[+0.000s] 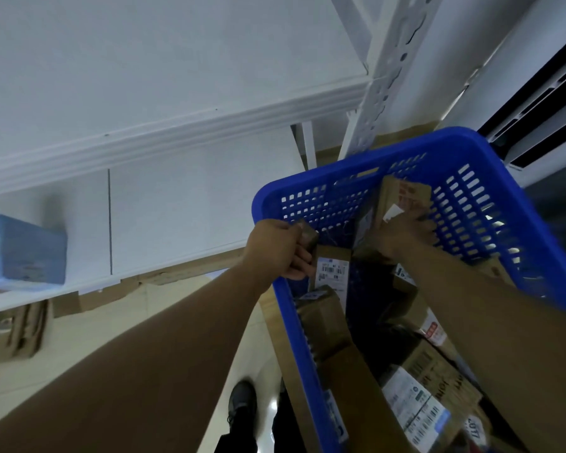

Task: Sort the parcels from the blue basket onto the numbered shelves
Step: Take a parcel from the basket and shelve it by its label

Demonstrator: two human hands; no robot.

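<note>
The blue basket fills the right half of the view, with several brown cardboard parcels inside. My left hand grips the basket's left rim, its fingers curled over the edge beside a small brown parcel. My right hand reaches deep into the basket and holds a flat cardboard parcel that stands upright against the far wall. A labelled parcel lies just right of my left hand. White shelves run across the left and top.
A blue box sits on the lower shelf at the far left. Flattened cardboard lies under that shelf. A perforated white upright rises behind the basket. My dark shoe stands on the pale floor below.
</note>
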